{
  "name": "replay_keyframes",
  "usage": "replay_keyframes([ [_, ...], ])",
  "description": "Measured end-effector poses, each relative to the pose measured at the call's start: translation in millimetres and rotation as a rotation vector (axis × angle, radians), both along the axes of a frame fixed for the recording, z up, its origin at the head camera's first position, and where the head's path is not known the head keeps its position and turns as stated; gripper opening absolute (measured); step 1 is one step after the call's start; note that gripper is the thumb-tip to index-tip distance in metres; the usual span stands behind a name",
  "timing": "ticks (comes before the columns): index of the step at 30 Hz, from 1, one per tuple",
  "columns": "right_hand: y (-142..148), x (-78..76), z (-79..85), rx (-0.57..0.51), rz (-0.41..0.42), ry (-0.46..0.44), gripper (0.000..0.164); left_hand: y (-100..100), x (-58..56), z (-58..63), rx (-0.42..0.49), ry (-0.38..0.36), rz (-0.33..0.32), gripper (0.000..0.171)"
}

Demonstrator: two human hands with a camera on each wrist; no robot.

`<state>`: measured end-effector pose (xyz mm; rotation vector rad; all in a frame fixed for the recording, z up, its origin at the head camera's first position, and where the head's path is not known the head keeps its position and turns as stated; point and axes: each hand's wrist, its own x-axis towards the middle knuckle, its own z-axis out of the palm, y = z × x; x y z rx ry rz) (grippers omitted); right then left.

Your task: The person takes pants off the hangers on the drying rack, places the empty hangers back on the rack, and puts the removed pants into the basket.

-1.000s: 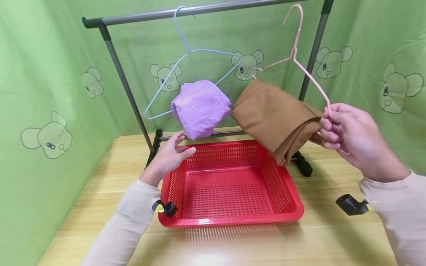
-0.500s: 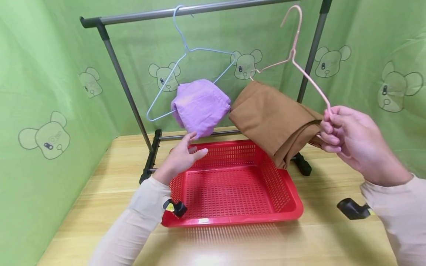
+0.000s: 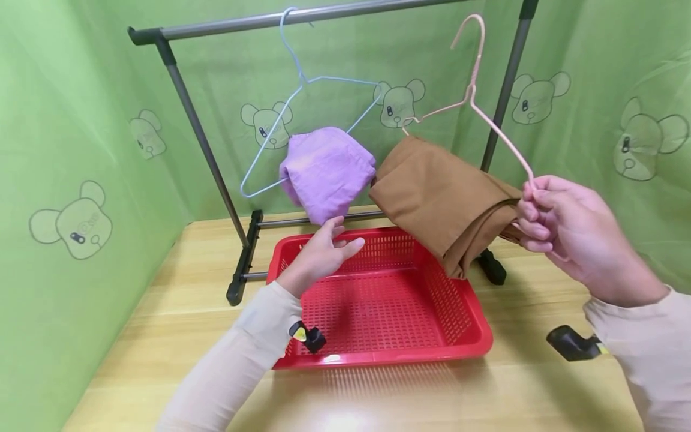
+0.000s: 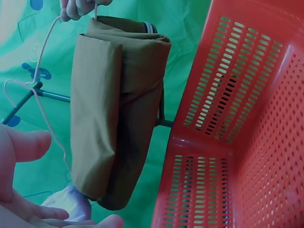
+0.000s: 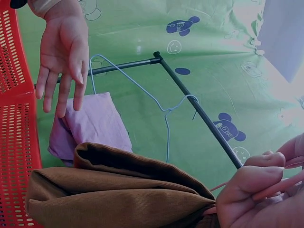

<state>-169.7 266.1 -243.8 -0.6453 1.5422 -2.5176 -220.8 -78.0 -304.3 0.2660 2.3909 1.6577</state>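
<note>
My right hand [image 3: 572, 237] grips the lower right corner of a pink wire hanger [image 3: 499, 129]. Brown folded trousers [image 3: 439, 198] drape over that hanger's bottom bar, and its hook hangs free just below the rail. Fingers spread, my left hand [image 3: 321, 255] is held over the red basket, palm toward the right, with nothing in it. Close behind its fingertips a purple folded garment [image 3: 328, 171] hangs on a blue hanger [image 3: 270, 129]. In the right wrist view the left hand [image 5: 64, 57] overlaps the purple cloth [image 5: 97, 121]; whether they touch I cannot tell.
A grey metal rail [image 3: 232, 27] spans the back, carried on uprights with black feet [image 3: 234, 291]. Beneath the garments stands a red perforated basket [image 3: 402, 355] on the wooden table [image 3: 162, 324]. Green patterned curtain [image 3: 70, 150] encloses the sides and back.
My left hand has moved rightward and slightly downward across the basket, fingers staying spread. The pink hanger and brown trousers have shifted slightly left and down, with my right hand still holding on.
</note>
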Motion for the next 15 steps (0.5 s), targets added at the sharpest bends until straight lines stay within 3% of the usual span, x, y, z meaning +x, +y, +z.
replay_keyframes([
  [5,-2,0.7,0.7,0.010,-0.005,0.000,0.020,7,-3.3,-1.3,0.032,-0.039,0.028,0.073],
  [11,-3,2.1,1.1,-0.006,0.007,0.004,0.022,17,-10.0,-5.6,0.008,-0.056,0.049,0.074],
  [15,-3,3.3,0.4,-0.002,0.015,0.006,0.022,27,-13.0,-10.6,0.088,-0.117,0.047,0.075],
])
